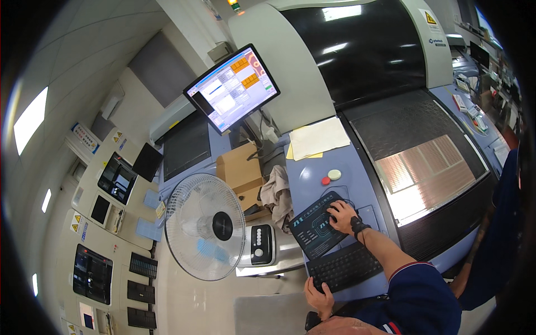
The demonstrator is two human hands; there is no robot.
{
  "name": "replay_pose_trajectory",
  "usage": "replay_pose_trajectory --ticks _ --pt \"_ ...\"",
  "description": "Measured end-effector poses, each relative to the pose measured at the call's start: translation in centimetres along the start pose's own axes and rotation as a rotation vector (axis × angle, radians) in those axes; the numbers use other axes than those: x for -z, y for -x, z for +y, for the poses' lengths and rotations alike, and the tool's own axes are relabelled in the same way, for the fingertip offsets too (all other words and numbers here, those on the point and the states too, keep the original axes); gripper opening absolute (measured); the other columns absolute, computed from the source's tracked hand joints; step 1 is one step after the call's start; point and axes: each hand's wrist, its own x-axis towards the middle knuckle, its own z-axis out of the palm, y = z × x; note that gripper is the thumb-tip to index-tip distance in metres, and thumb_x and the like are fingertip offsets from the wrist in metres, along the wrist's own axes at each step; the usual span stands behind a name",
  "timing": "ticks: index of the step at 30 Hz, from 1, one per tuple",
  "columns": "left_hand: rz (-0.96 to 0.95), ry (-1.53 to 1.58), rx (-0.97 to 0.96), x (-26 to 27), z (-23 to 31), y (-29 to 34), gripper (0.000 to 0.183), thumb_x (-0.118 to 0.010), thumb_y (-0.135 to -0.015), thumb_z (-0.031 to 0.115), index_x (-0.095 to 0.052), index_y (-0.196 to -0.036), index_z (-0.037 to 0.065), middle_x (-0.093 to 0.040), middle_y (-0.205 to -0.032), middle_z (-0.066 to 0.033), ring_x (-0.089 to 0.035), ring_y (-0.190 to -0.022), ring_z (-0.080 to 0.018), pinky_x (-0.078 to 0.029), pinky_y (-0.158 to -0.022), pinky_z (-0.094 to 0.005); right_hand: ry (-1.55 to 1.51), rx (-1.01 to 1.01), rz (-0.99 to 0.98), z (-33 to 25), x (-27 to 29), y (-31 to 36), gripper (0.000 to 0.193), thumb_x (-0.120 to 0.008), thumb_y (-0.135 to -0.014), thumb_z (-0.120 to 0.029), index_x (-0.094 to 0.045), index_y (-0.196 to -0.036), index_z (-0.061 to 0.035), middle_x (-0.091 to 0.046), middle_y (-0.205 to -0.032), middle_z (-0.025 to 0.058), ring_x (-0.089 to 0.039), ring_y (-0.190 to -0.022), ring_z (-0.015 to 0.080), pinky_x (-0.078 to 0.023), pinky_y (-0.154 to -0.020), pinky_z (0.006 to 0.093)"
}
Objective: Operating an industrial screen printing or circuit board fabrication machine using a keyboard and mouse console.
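Clock positions taken from the centre of the view.

1. Keyboard, black: between 4 and 5 o'clock, flat on a blue worktop.
2. Mouse mat, black with pale and blue print: 5 o'clock, on the same worktop, just beside the keyboard's long edge.
3. Left hand: 5 o'clock, at the keyboard's 8 o'clock corner; thumb and forefinger apart. Contact with keys: impossible to tell.
4. Right hand: 4 o'clock, palm down over the mat; fingers bent, slightly apart. Underside hidden, so impossible to tell whether clamped on anything. Black band at the wrist; navy sleeve with red and white trim, farther toward 4 o'clock.
5. Red disc and cream disc, side by side: 3 o'clock.
6. Paper sheets, white over yellow: 2 o'clock.
7. Monitor, lit: 11 o'clock.
8. Fan, round wire guard: between 7 and 8 o'clock. Control box, black-faced, with pale buttons: 6 o'clock.
9. Carton, brown, open: 9 o'clock, near centre. Cloth, crumpled, beige: between 5 and 6 o'clock, near centre.
10. Machine, cream, with dark window: 1 o'clock. Copper-coloured patterned panel: 3 o'clock.
11. Another person, in navy: between 3 and 4 o'clock, near the rim.
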Motion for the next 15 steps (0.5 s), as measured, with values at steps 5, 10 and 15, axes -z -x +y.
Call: replay_pose_trajectory --ticks 5,10,15 --pt "-0.034 -0.012 -0.011 -0.2 0.4 -0.2 0.049 -0.065 -0.094 0.026 -0.060 -0.133 -0.001 -0.062 -0.135 -0.0210 -0.062 -0.117 -0.0428 -0.049 -0.099 -0.0496 -0.017 0.000 0.003 0.6 0.1 0.0 0.036 -0.072 -0.083 -0.016 -0.069 -0.118 -0.0084 -0.061 -0.128 0.0115 -0.056 -0.126 0.0344 -0.050 -0.104 0.0486" --pt "-0.121 0.029 0.007 0.4 1.0 -0.5 0.050 -0.062 -0.096 0.020 -0.053 -0.138 -0.006 -0.056 -0.138 -0.0277 -0.056 -0.124 -0.0460 -0.045 -0.108 -0.0492 -0.019 0.001 0.001 0.8 0.2 -0.4 0.037 -0.072 -0.083 -0.017 -0.069 -0.119 -0.0079 -0.062 -0.129 0.0130 -0.056 -0.126 0.0354 -0.049 -0.104 0.0493" --pt "-0.151 0.095 0.091 0.5 1.1 -0.7 0.055 -0.059 -0.099 0.024 -0.048 -0.144 -0.005 -0.050 -0.148 -0.0263 -0.050 -0.133 -0.0450 -0.038 -0.114 -0.0495 -0.007 0.013 0.048 0.2 -0.4 -0.1 0.036 -0.073 -0.082 -0.017 -0.069 -0.117 -0.0077 -0.062 -0.126 0.0140 -0.058 -0.122 0.0358 -0.052 -0.099 0.0488"
